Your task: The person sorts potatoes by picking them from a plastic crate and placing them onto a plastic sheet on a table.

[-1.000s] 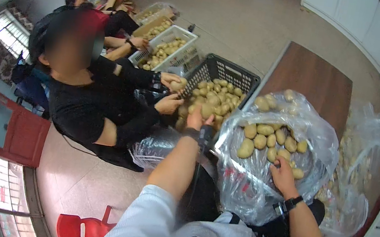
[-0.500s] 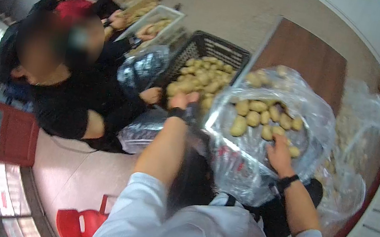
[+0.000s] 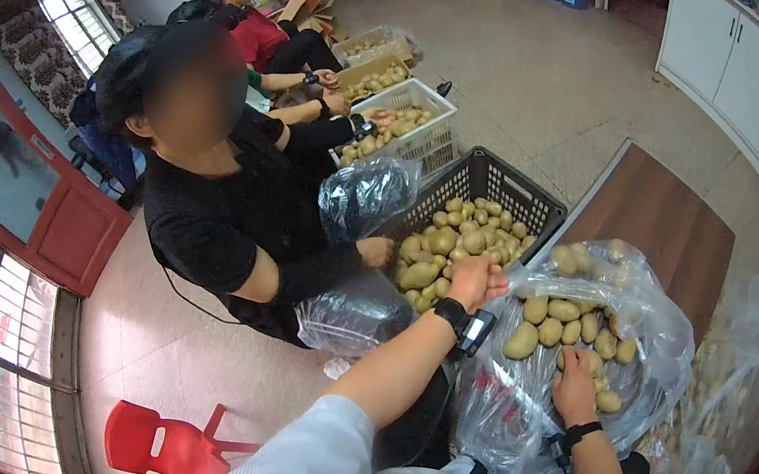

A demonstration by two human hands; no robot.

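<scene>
My left hand (image 3: 476,281) is over the right side of a black plastic crate (image 3: 520,177) full of potatoes (image 3: 471,237), near the edge of a clear plastic bag (image 3: 511,411). Its fingers point right, slightly bent and apart, with nothing visible in them. Inside the spread bag, my right hand (image 3: 575,385) reaches in among loose potatoes (image 3: 565,311). The fingers are stretched out and touch potatoes there; their undersides are hidden. Both wrists wear black bands, and a small device sits on the left one.
A co-worker in black (image 3: 214,198) sits at left beside the crate, with dark plastic bags (image 3: 368,197) close by. White crates (image 3: 433,135) of potatoes and other people are farther back. A brown board (image 3: 653,209) lies behind my bag; a red stool (image 3: 165,448) stands lower left.
The view has tilted up and turned left, showing more of the room. My left hand has moved from the crate's potatoes toward the bag's edge. My right hand stays among the bag's potatoes.
</scene>
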